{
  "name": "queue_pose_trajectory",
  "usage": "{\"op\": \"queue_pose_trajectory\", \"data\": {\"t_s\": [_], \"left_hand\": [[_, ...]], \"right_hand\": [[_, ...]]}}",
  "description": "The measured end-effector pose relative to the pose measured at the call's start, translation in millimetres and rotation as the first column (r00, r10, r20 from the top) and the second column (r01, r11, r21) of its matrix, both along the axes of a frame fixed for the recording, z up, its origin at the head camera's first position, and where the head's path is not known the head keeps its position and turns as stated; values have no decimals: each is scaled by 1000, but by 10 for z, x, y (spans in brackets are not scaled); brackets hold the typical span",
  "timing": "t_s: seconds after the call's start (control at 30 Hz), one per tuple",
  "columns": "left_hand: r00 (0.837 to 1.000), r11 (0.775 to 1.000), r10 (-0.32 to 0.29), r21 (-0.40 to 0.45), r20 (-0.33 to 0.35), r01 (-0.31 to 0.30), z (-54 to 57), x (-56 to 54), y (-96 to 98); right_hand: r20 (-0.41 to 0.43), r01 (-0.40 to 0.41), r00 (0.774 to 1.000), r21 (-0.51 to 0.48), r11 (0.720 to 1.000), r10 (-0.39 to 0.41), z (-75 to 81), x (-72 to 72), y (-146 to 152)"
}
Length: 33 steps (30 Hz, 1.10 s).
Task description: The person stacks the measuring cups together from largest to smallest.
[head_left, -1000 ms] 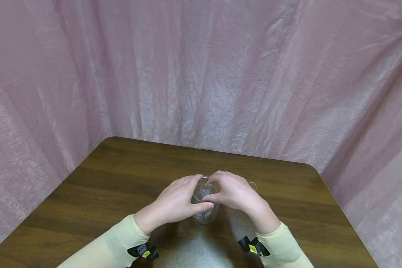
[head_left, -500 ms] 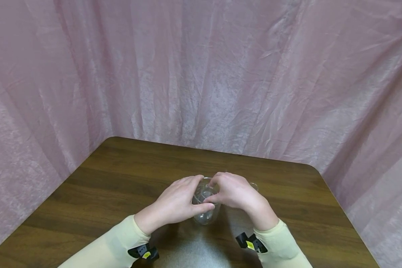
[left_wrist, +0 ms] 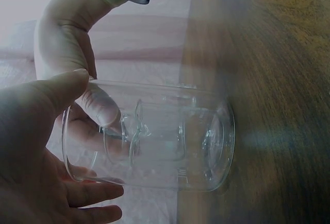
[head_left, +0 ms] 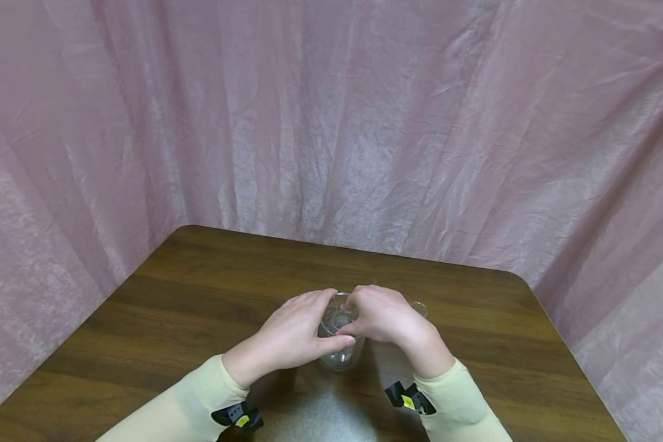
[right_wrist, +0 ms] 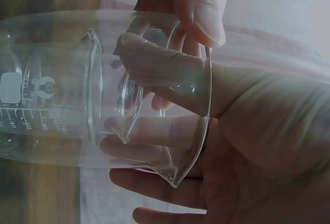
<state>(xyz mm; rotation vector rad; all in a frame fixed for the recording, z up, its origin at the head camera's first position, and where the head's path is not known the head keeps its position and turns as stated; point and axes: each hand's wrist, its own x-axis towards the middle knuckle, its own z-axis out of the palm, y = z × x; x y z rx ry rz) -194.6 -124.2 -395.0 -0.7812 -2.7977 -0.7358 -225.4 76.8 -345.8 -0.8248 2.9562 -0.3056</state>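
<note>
A large clear glass beaker [head_left: 340,362] stands upright on the table, with my left hand [head_left: 287,328] gripping it at the rim, thumb on the near side. Inside it sits a smaller beaker [right_wrist: 46,87] with white graduation marks up to 100. My right hand [head_left: 389,319] reaches through the large beaker's mouth, and its thumb and fingers pinch a still smaller glass beaker [right_wrist: 125,137] near the rim. In the left wrist view that small beaker appears in or just above the mouth of the graduated one; the exact depth is hard to tell through the glass.
Behind my right hand shows the round rim of another clear glass vessel [head_left: 420,309], mostly hidden. The brown wooden table [head_left: 199,282] has rounded far corners, and a pink curtain [head_left: 331,123] hangs around it.
My right hand has shifted slightly downward, lowering the small beaker a little within the large one. The left hand keeps its grip almost unmoved.
</note>
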Motion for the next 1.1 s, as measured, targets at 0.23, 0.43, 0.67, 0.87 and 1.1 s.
{"op": "queue_pose_trajectory", "data": {"t_s": [0.23,0.43,0.67,0.87,1.1], "left_hand": [[1000,1000,-1,-5,0,1,5,1,-1],[1000,1000,-3,-5,-1,3,7,7,0],[1000,1000,-5,1,-5,5,1,6,4],[1000,1000,1,-6,2,-1,-1,4,10],[1000,1000,-1,-4,3,1,-3,1,7]], "right_hand": [[7,-10,1000,37,999,10,13,-14,-22],[22,-24,1000,71,997,23,34,-16,-41],[18,-39,999,99,994,38,48,-13,-58],[13,-55,998,97,994,54,46,-19,-62],[13,-56,998,86,995,55,39,-19,-58]]}}
